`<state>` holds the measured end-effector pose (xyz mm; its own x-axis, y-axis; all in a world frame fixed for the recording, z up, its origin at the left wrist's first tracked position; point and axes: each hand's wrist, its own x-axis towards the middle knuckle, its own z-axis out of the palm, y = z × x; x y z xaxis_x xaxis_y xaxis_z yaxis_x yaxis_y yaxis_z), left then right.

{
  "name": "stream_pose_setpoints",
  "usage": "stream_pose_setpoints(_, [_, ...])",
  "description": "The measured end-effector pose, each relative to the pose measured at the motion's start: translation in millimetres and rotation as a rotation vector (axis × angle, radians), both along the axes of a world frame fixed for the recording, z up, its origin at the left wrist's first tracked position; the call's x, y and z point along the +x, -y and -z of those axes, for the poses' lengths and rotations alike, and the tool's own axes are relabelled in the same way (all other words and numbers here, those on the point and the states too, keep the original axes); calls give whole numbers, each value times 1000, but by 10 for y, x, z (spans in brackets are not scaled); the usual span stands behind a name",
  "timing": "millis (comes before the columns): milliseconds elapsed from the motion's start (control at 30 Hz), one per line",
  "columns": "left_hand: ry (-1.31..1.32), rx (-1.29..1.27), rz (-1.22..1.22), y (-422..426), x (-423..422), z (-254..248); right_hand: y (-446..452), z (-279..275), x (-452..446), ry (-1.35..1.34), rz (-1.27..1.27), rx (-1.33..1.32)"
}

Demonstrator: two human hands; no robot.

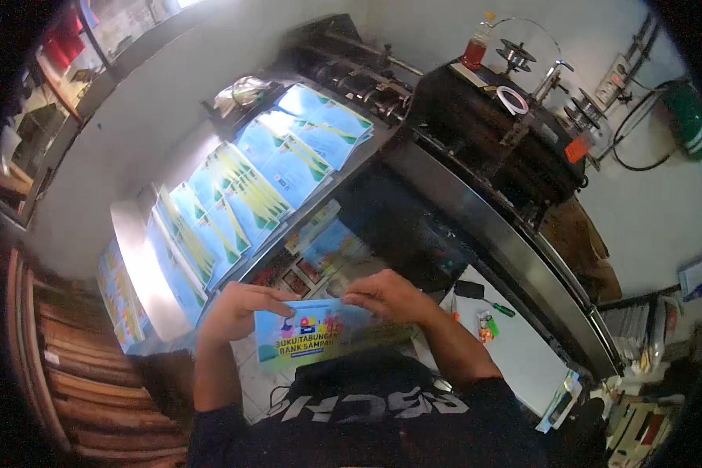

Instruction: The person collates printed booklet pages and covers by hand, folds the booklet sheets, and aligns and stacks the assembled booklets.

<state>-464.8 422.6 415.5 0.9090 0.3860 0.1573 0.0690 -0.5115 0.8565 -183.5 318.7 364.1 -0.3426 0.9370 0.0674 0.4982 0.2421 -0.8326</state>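
A light-blue printed booklet (298, 343), its cover reading "Buku Tabungan Bank Sampah", is held in front of my chest. My left hand (248, 306) grips its upper left corner, with fingers stretched along the top edge. At the upper right, my right hand (386, 296) pinches the top edge between thumb and fingers. The right part of the booklet looks blurred. Beyond my hands, several stacks of similar blue and green booklets (230, 195) lie overlapped in a row on the machine's table.
A dark machine (483, 117) with wire spools (515, 53) and a bottle of red liquid (476, 48) stands at the upper right. A green-handled screwdriver (501, 309) lies on a white surface (515, 355) at my right. Wooden slats (93, 374) stand at the lower left.
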Motion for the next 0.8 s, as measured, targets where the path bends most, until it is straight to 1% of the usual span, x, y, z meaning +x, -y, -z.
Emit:
stream_pose_setpoints(100, [66,-110,-25,-57,-110,24,29,-155,-166,-15,-1,-4])
stream_pose_setpoints(133, [65,-104,-12,-73,-111,18,12,-101,-225,-15,12,3])
stream_pose_setpoints(200, [86,-30,32,-78,-114,25,-20,29,-322,-109,-2,83])
stream_pose_setpoints(233, [33,-63,3,-72,-149,50,-1,43,-340,-106,4,85])
stream_pose_setpoints(367, [44,-75,1,-31,-221,102,-39,53,-391,-69,23,93])
stream_pose_setpoints(433, [-106,-259,-165,-12,-336,190,-60,76,-401,-59,16,102])
stream_pose_setpoints(467, [-103,-258,-164,-16,-399,201,-72,93,-399,-49,24,114])
stream_pose_setpoints(533, [50,-655,-303,-24,-479,165,-89,109,-403,-36,34,125])
stream_pose_setpoints(567, [181,-828,-211,-49,-505,199,-97,111,-411,-20,45,129])
stream_pose_setpoints(600, [180,-829,-207,-20,-474,195,-98,117,-418,-5,57,133])
stream_pose_setpoints(667, [56,-538,-305,108,-323,176,-96,142,-452,18,55,145])
stream_pose_setpoints(700, [3,-326,-317,117,-267,217,-99,149,-466,40,49,162])
stream_pose_setpoints(733, [3,-328,-312,106,-258,274,-99,143,-470,42,54,160])
stream_pose_setpoints(800, [-128,-309,-442,114,-260,374,-86,131,-483,23,40,122])
